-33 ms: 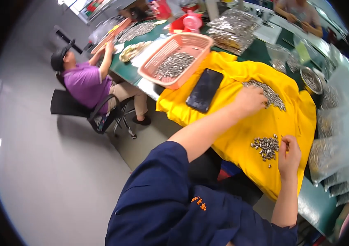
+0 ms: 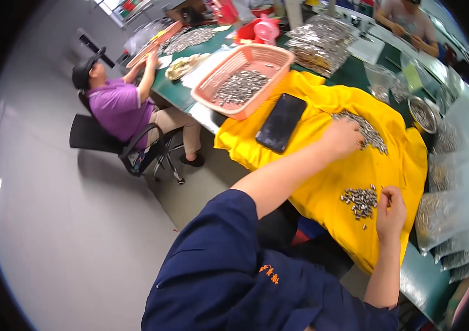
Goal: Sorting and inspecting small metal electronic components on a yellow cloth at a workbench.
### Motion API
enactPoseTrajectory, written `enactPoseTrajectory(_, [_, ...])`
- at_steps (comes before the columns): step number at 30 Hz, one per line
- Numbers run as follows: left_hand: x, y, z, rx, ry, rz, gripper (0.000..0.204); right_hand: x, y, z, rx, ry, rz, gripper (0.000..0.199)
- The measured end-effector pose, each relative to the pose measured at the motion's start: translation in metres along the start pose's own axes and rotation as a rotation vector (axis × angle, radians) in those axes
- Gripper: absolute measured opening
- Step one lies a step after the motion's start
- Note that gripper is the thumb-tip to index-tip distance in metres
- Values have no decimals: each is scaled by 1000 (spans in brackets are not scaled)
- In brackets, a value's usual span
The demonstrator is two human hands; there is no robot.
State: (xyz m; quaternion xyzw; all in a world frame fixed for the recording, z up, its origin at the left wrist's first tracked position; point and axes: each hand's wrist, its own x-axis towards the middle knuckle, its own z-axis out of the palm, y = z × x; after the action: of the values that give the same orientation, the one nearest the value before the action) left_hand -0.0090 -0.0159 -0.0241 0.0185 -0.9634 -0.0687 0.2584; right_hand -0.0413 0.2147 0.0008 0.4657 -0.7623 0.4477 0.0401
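A yellow cloth [image 2: 322,182] covers the green table in front of me. My left hand [image 2: 342,138] reaches across it, and its fingertips touch a long heap of small silvery metal parts [image 2: 369,132]. Whether that hand holds any is hidden. Nearer to me, my right hand [image 2: 391,212] sits beside a smaller cluster of the same parts [image 2: 360,201], with thumb and fingers pinched together on a few of them. A black phone [image 2: 281,122] lies face up on the cloth, left of my left forearm.
A pink plastic basket [image 2: 275,58] with more metal parts stands beyond the phone. Clear bags of parts [image 2: 449,220] line the table's right side, and a stack of them [image 2: 322,38] lies further back. A person in a purple shirt [image 2: 116,107] sits at the left.
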Motion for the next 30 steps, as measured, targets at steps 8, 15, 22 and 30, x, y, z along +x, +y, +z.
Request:
enactPoseTrajectory(8, [-6,-2,-6,45,-154,-12,11,58,-44,20,130,132,-32,4])
enactPoseTrajectory(15, [-4,1,7,-70,-69,-10,10,57,15,38,-121,184,-131,8])
enactPoseTrajectory(22, [-2,-13,10,-358,108,52,7,62,5,36,-225,235,-152,7])
enactPoseTrajectory(30, [7,3,-17,-545,3,-54,11,66,-5,35,-6,200,44,9])
